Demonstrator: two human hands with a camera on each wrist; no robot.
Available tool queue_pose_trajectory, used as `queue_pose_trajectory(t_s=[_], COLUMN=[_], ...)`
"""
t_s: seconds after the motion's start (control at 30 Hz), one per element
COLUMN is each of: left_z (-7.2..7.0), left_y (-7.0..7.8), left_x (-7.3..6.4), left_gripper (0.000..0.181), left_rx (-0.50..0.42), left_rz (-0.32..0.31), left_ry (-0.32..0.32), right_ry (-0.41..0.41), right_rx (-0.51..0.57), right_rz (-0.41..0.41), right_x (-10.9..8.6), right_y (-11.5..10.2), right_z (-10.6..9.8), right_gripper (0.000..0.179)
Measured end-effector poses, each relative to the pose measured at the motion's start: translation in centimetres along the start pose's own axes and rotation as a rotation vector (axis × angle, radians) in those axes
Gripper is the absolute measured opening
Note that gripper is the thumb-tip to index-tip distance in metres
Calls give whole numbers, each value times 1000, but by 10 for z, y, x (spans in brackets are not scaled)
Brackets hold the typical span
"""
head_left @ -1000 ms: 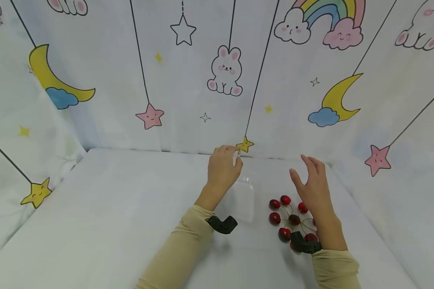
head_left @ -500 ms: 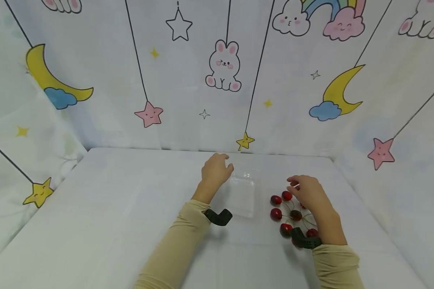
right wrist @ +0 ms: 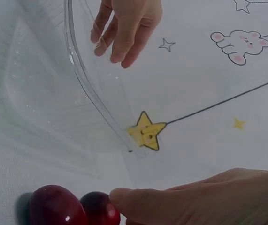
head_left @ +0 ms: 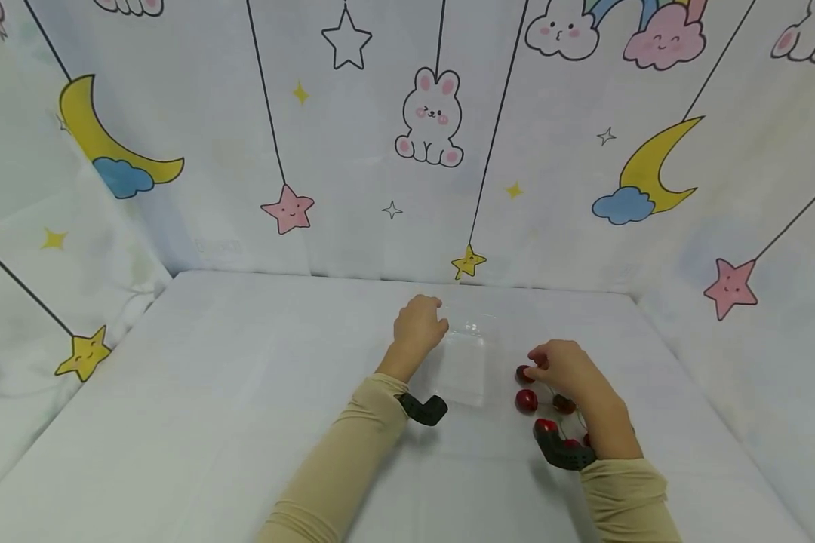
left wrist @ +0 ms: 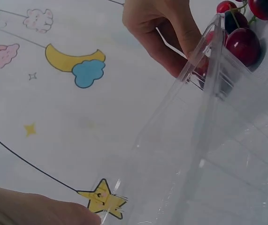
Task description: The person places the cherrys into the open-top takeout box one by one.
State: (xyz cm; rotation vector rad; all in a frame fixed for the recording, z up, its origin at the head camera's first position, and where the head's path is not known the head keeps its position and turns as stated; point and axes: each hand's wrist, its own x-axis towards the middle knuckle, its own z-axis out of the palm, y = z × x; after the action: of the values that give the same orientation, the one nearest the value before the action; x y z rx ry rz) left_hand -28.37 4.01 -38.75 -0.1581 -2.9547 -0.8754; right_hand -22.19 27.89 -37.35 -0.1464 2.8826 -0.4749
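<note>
When reckoned from clear plastic box (head_left: 463, 369): cherries (head_left: 526, 401) to its right, right hand (head_left: 565, 369) over them, thumb touching one, grip impossible to tell; left hand (head_left: 417, 326) left of far end, fingers loose.

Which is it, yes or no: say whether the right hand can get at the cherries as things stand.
Most likely yes. The right hand is at the cherries, its thumb right by one with nothing visible between, and the clear container sits to their left, out of the way.
</note>
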Motion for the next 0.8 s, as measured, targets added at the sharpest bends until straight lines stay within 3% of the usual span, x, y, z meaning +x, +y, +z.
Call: queue_pose_trajectory(t_s=[0.37,0.8], left_z=[3,6], left_y=[-1,0], left_x=[1,0], left_gripper=[39,39], left_rx=[-27,-24], left_rz=[-34,-25], left_ry=[-25,-13], right_ry=[8,-19], right_rx=[-58,-63], right_rz=[-53,1], right_x=[3,4], right_y=[2,-1], right_z=[9,16], right_gripper=[37,38])
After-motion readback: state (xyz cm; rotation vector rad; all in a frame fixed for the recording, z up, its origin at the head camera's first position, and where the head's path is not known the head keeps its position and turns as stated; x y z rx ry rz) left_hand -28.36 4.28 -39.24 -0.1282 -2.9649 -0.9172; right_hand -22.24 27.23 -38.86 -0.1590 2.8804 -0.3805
